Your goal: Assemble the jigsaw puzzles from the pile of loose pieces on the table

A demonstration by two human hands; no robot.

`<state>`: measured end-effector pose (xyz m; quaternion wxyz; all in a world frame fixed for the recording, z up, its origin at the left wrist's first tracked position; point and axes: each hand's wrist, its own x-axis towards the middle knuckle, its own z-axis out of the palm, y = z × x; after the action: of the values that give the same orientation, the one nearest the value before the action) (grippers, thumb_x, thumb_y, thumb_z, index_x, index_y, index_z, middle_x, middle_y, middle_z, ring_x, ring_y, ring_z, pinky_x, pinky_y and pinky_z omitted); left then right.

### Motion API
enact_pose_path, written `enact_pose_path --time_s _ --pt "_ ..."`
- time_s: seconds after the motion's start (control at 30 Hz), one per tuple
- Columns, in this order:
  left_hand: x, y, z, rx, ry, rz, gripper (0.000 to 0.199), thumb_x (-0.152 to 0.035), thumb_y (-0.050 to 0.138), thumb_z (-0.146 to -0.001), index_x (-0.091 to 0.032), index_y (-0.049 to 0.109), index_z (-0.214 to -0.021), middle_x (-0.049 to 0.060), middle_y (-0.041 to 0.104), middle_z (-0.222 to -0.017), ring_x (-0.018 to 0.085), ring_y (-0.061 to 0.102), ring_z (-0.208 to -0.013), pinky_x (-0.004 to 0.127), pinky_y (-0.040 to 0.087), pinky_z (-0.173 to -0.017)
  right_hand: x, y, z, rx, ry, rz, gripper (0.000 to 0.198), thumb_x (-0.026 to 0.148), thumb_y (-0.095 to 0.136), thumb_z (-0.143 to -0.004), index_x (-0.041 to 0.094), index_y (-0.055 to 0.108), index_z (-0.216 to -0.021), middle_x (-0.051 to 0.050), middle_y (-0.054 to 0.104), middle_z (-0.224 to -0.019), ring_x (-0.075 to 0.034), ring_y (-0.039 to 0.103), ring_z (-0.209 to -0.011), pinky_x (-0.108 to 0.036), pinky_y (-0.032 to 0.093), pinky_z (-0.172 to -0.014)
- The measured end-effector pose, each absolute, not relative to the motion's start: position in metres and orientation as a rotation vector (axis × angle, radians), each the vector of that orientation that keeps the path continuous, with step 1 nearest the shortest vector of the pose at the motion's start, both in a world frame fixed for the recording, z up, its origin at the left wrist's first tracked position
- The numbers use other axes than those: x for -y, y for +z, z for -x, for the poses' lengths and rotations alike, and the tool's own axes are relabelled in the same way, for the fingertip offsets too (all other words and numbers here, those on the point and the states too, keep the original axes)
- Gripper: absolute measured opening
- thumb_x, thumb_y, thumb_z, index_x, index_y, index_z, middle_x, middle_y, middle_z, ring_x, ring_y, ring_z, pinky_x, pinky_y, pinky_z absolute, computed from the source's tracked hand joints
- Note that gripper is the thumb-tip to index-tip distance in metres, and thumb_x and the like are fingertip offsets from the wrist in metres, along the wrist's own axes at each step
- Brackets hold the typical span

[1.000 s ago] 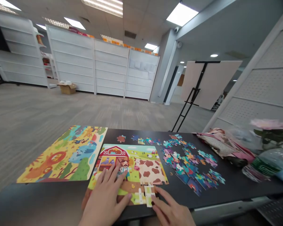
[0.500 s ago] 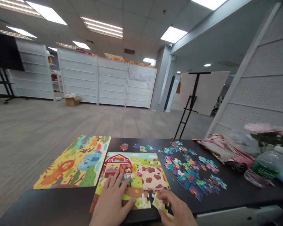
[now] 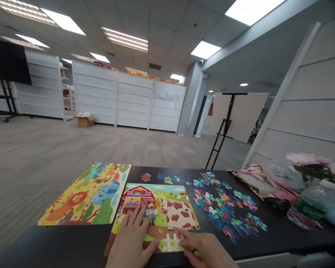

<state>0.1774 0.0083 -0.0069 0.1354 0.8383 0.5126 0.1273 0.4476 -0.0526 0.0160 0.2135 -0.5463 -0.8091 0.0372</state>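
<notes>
My left hand [image 3: 134, 238] lies flat with fingers spread on the lower left of a farm jigsaw puzzle [image 3: 156, 229], which shows a red barn, a farmer and a spotted cow. My right hand [image 3: 208, 247] is at the puzzle's lower right corner, fingertips at the white fence section [image 3: 171, 242]. Its thumb and fingers are closed round a puzzle piece [image 3: 197, 254]; only a small yellow-green bit shows beneath the fingers. The rest of that corner is hidden by the hand.
A finished animal puzzle [image 3: 86, 197] lies to the left. Loose, dark and colourful puzzle pieces [image 3: 223, 204] are spread on the right of the black table [image 3: 69, 245]. A plastic bottle [image 3: 311, 204], a patterned bag [image 3: 257, 182] and pink flowers [image 3: 307, 159] stand at the far right.
My right hand has moved slightly left with the fence piece, against the puzzle's bottom edge, and the gap by the fence has closed. My left hand stays in place.
</notes>
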Motion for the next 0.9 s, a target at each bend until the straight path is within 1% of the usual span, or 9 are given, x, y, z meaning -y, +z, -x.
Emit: enact_pose_path --time_s 0.07,0.17,0.27,0.37,0.43,0.47,0.6,0.73,0.9 --pt "-0.009 -0.007 -0.177 -1.483 0.374 -2.431 0.064 -0.057 0.056 -0.09 -0.034 0.044 -0.149 0.008 0.026 -0.163 0.036 0.026 -0.15 0.064 0.022 -0.12 0.045 0.014 -0.461 2.035 0.191 1.553 0.022 0.042 0.056 -0.092 0.028 0.073 -0.09 -0.001 0.079 -0.093 -0.019 0.073 -0.083 -0.021 0.052 -0.074" --pt "-0.009 -0.007 -0.177 -1.47 0.365 -2.438 0.064 -0.056 0.056 -0.09 -0.033 0.045 -0.149 0.008 0.025 -0.163 0.036 0.027 -0.149 0.064 0.024 -0.119 0.026 0.006 -0.485 1.677 0.263 1.703 0.043 0.052 0.04 -0.099 0.024 0.067 -0.082 -0.001 0.071 -0.072 -0.018 0.067 -0.068 -0.024 0.049 -0.064" --pt "-0.009 -0.008 -0.176 -1.472 0.361 -2.439 0.063 -0.056 0.055 -0.09 -0.032 0.046 -0.148 0.008 0.024 -0.163 0.038 0.027 -0.149 0.065 0.025 -0.119 0.011 -0.005 -0.501 1.593 0.397 1.723 0.046 0.059 0.044 -0.095 0.021 0.063 -0.076 -0.001 0.065 -0.067 -0.019 0.063 -0.065 -0.027 0.047 -0.059" --pt "-0.009 -0.008 -0.176 -1.472 0.374 -2.438 0.063 -0.059 0.054 -0.091 -0.032 0.047 -0.148 0.007 0.024 -0.163 0.037 0.027 -0.149 0.064 0.025 -0.119 0.012 -0.012 -0.506 1.548 0.662 1.632 0.043 0.059 0.059 -0.085 0.019 0.068 -0.097 -0.002 0.069 -0.075 -0.022 0.068 -0.071 -0.03 0.053 -0.064" --pt "-0.009 -0.009 -0.175 -1.47 0.382 -2.436 0.063 -0.06 0.054 -0.091 -0.032 0.048 -0.147 0.008 0.025 -0.163 0.038 0.027 -0.149 0.065 0.025 -0.118 0.021 -0.012 -0.507 1.515 0.75 1.564 0.048 0.056 0.063 -0.085 0.018 0.068 -0.115 -0.006 0.074 -0.087 -0.024 0.072 -0.081 -0.032 0.057 -0.071" --pt "-0.009 -0.01 -0.175 -1.471 0.389 -2.435 0.063 -0.06 0.054 -0.09 -0.032 0.048 -0.147 0.008 0.026 -0.162 0.038 0.027 -0.149 0.065 0.025 -0.118 0.027 -0.013 -0.507 1.523 0.74 1.541 0.045 0.053 0.062 -0.087 0.02 0.068 -0.117 -0.007 0.075 -0.093 -0.025 0.073 -0.086 -0.033 0.058 -0.076" --pt "-0.009 -0.014 -0.175 -1.467 0.426 -2.436 0.064 -0.062 0.055 -0.091 -0.034 0.047 -0.147 0.007 0.027 -0.162 0.039 0.027 -0.149 0.066 0.025 -0.118 0.05 -0.023 -0.507 1.783 0.425 1.384 0.018 0.032 0.058 -0.092 0.026 0.075 -0.093 -0.007 0.078 -0.1 -0.025 0.073 -0.104 -0.033 0.057 -0.092" --pt "-0.009 -0.016 -0.175 -1.474 0.403 -2.442 0.062 -0.062 0.053 -0.091 -0.036 0.046 -0.148 0.005 0.023 -0.164 0.038 0.025 -0.15 0.064 0.025 -0.119 0.06 -0.043 -0.505 2.02 0.111 1.261 0.024 0.012 0.052 -0.086 0.025 0.072 -0.087 -0.006 0.079 -0.105 -0.025 0.069 -0.115 -0.036 0.058 -0.096" --pt "-0.01 -0.014 -0.176 -1.498 0.358 -2.449 0.064 -0.062 0.052 -0.092 -0.035 0.045 -0.148 0.005 0.023 -0.164 0.036 0.024 -0.15 0.062 0.023 -0.121 0.062 -0.036 -0.496 2.07 0.08 1.397 0.023 0.01 0.049 -0.086 0.023 0.068 -0.083 -0.01 0.077 -0.113 -0.027 0.066 -0.12 -0.04 0.057 -0.098"
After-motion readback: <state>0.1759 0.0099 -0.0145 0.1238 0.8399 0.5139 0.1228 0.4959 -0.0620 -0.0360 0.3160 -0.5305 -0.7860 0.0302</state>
